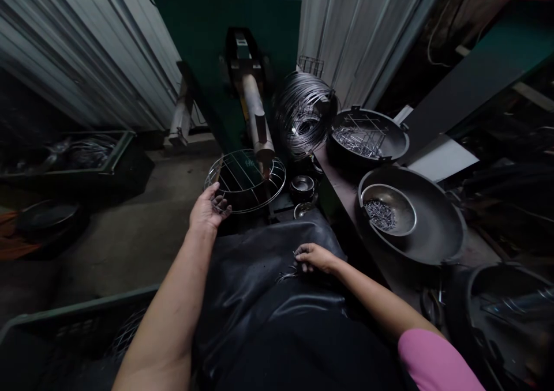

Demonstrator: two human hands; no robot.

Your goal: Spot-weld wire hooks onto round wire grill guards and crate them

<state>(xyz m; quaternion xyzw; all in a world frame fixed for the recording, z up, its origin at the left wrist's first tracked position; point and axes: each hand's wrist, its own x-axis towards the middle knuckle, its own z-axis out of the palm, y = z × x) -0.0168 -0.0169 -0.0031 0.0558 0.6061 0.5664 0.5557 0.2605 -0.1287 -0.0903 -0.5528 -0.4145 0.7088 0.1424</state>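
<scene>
My left hand is closed on the near left rim of a round wire rack with several cross wires. The rack sits under the tip of a thick metal machine arm, part of it over dark space. My right hand hovers low over a black apron on my lap, its fingers pinched together. A thin glint of wire shows at those fingertips. Short loose wires lie on the apron just beside them.
A green machine stands ahead. To the right are a wire coil, a black pan of wire pieces, and a larger pan holding a metal bowl of short pieces. Crates stand on the left.
</scene>
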